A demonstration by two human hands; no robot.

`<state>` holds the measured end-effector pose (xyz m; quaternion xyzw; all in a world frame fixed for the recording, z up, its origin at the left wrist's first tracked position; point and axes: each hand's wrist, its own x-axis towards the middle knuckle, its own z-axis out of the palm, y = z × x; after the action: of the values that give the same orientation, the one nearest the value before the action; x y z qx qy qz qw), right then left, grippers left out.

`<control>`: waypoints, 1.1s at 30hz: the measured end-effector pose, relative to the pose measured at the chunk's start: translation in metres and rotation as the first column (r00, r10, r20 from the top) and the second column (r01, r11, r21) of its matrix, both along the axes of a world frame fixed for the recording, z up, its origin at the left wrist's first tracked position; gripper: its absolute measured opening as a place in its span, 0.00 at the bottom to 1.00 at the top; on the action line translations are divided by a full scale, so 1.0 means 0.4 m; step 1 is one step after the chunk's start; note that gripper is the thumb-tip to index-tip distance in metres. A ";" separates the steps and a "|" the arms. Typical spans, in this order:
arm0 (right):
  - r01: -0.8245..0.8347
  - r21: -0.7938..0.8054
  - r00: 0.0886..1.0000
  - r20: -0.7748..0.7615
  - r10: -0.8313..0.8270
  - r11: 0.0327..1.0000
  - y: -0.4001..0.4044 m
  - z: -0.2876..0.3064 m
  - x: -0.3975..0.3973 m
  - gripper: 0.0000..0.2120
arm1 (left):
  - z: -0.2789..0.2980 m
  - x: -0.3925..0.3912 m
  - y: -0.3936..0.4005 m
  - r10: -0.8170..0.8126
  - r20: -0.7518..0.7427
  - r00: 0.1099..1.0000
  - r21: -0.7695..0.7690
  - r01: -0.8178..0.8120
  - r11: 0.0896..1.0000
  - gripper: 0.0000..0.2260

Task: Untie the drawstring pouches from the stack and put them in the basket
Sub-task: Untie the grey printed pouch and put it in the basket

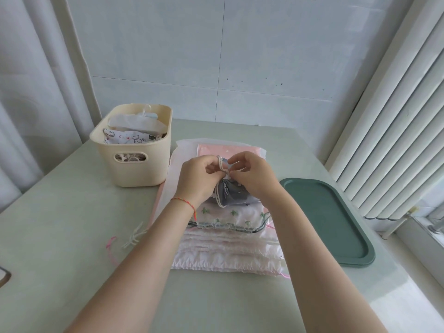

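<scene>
One grey pouch point(230, 192) sits atop the stack point(223, 236) of pale pouches (their number is hard to tell). Both hands work its white drawstring point(222, 167): left hand point(198, 177) and right hand point(252, 175) each pinch the cord with curled fingers. One cream basket point(134, 162), behind-left, holds printed pouches; one green tray point(334, 224) lies right. Loose strings point(129, 236) lie left. No writing is readable.

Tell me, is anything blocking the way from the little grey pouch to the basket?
Nothing visible. Both hands, left hand and right hand, pinch the cord of the grey pouch; the cream basket stands open-topped just to its left.
</scene>
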<state>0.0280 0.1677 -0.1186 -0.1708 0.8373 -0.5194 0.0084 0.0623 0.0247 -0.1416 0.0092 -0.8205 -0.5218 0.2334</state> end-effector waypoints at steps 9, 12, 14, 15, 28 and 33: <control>-0.112 -0.079 0.993 0.011 0.113 0.991 0.010 0.006 0.005 0.14 | -0.012 -0.007 -0.014 -0.059 0.144 0.988 0.178 0.032 0.983 0.06; -0.103 -0.066 0.994 0.024 0.104 0.993 0.015 0.009 0.005 0.13 | -0.004 0.002 -0.012 -0.150 0.171 0.974 0.275 0.099 0.956 0.03; -0.096 -0.061 0.995 0.034 0.099 0.993 0.011 0.012 0.007 0.13 | 0.002 0.004 -0.010 -0.199 0.184 0.963 0.354 0.124 0.927 0.00; -0.095 -0.058 0.995 0.034 0.097 0.994 0.008 0.012 0.008 0.12 | 0.002 0.003 -0.011 -0.214 0.184 0.959 0.384 0.131 0.914 0.01; 0.312 0.468 0.928 -0.335 -0.160 0.827 0.010 0.004 -0.012 0.09 | -0.007 -0.006 -0.014 -0.069 0.088 0.994 0.150 0.055 0.987 0.06; 0.171 -0.045 0.985 0.030 -0.170 0.984 0.034 0.041 -0.011 0.12 | -0.019 -0.013 -0.021 -0.063 0.136 0.989 0.163 0.041 0.986 0.07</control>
<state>0.0237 0.1814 -0.1022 -0.0917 0.8361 -0.5400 -0.0291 0.0573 0.0164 -0.1492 0.0432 -0.7903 -0.5900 0.1597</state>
